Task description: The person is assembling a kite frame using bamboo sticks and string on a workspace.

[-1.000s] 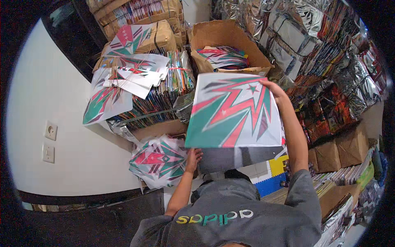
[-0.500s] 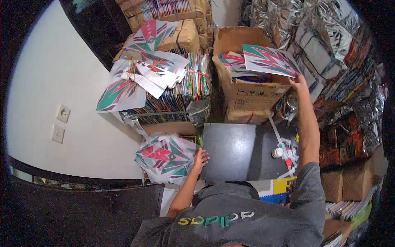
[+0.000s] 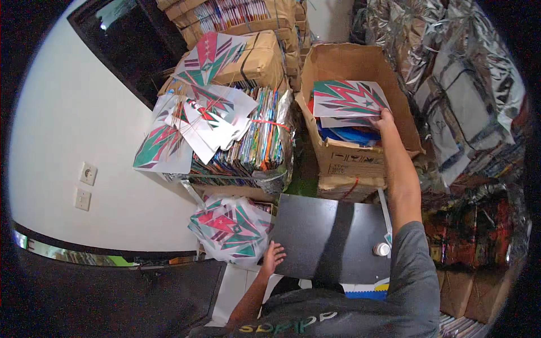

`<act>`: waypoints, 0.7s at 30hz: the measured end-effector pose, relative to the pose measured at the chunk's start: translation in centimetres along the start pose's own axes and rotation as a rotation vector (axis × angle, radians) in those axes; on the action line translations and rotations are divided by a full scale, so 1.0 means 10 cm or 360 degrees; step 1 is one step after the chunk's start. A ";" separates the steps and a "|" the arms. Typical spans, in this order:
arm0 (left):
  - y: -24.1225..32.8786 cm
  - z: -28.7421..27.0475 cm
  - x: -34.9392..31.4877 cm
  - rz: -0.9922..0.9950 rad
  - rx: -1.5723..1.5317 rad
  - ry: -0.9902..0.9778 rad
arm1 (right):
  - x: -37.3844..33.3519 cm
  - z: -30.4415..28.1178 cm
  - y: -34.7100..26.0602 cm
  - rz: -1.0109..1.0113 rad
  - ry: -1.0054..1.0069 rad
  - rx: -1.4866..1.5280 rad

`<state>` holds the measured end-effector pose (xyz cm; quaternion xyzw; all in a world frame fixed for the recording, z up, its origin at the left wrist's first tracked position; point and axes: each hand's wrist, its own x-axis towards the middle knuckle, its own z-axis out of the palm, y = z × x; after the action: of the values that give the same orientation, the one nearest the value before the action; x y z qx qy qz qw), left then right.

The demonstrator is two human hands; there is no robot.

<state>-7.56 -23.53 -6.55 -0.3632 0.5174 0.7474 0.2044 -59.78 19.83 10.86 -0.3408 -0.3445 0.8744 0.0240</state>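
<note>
over the mouth of the open carton (image 3: 369, 160), a printed sheet (image 3: 346, 97) in green, red and white reaches leftward from the right hand (image 3: 385, 118), whose grip is clamped on the near right corner. the sheet's long axis runs left to right, roughly along the carton's near wall, patterned face up. another sheet (image 3: 346, 122) shows under its near edge; whether the two touch, i cannot tell. the right hand is by far the nearer to the carton; the left hand (image 3: 273, 257) is well apart from it, fingers spread and holding nothing, at the left edge of the dark table (image 3: 301, 236), just beside a loose pile of printed sheets (image 3: 234, 231). half a second ago the held sheet stood over the carton's right side, slanting down toward the hand; now it is further left, more level and within the opening. the left hand remains near the pile.
</note>
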 end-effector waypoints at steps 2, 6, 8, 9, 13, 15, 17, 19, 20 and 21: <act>-0.09 0.08 0.00 -0.0080 -0.0041 0.0006 | 0.35 -0.06 0.01 0.0042 -0.0023 0.0040; -0.19 0.04 -0.05 -0.0102 -0.0062 0.0071 | 0.71 -0.07 0.30 0.0079 0.0022 0.0058; -0.19 0.16 -0.04 -0.0118 -0.0020 0.0109 | 0.90 -0.26 0.10 0.0222 0.0041 -0.0059; -0.21 0.09 -0.04 -0.0168 -0.0011 0.0148 | 0.91 -0.21 0.14 0.0251 -0.0001 -0.0104; -0.27 -0.04 -0.01 -0.0213 -0.0016 0.0237 | 0.86 -0.08 0.16 0.0277 0.0146 -0.0226; -0.22 -0.05 -0.05 -0.0167 -0.0012 0.0213 | 0.87 -0.14 0.14 0.0298 0.0053 -0.0261; -0.16 -0.06 -0.07 -0.0103 -0.0025 0.0200 | 0.86 -0.25 0.08 0.0325 -0.0063 -0.0306; -0.11 0.00 0.07 -0.0139 0.0064 0.0055 | 0.92 -0.60 -0.38 0.0182 0.0007 -0.0606; -0.11 0.01 0.09 -0.0120 0.0026 0.0043 | 0.86 -0.88 -0.75 0.0199 -0.0303 -0.0643; -0.12 -0.09 0.01 -0.0068 0.0124 0.0043 | 0.57 -0.53 -0.53 0.0452 -0.0021 -0.0353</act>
<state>-6.48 -23.93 -7.57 -0.3761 0.5410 0.7171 0.2273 -61.87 28.57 8.01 -0.3807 -0.3874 0.8279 -0.1396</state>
